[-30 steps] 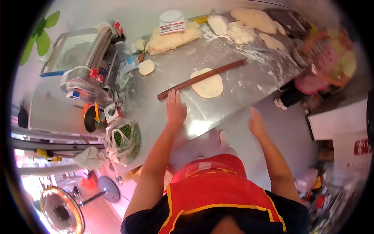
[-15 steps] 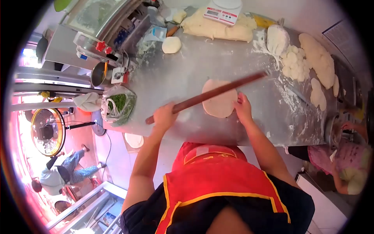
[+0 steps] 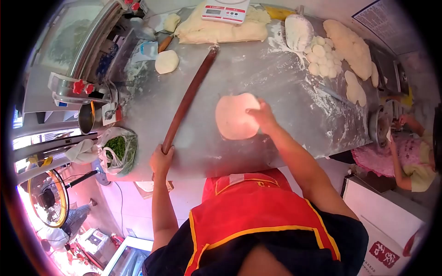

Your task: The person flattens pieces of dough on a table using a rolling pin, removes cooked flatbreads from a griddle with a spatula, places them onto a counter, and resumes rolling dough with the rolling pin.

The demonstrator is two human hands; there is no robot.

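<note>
My left hand [image 3: 162, 160] is wrapped round the near end of a long dark-red rolling pin [image 3: 191, 94], which slants away across the metal table. My right hand [image 3: 264, 117] pinches the right edge of a flat round sheet of dough [image 3: 235, 119], the thumb on top and the other fingers mostly hidden at the edge. The rolling pin is left of the dough sheet, apart from it. A smaller dough round [image 3: 166, 62] sits beyond the pin, to its left.
A large dough slab [image 3: 221, 33] lies at the back, with a kitchen scale [image 3: 225, 13] above it. Dough balls [image 3: 324, 59] and a long dough piece [image 3: 347, 46] lie back right. A bag of greens [image 3: 117, 149] stands at the left edge. Another person [image 3: 405, 152] works at right.
The rolling pin has swung off the dough sheet to its left, its far end now pointing away from me. My right thumb has come over the dough's edge. The whole view has shifted.
</note>
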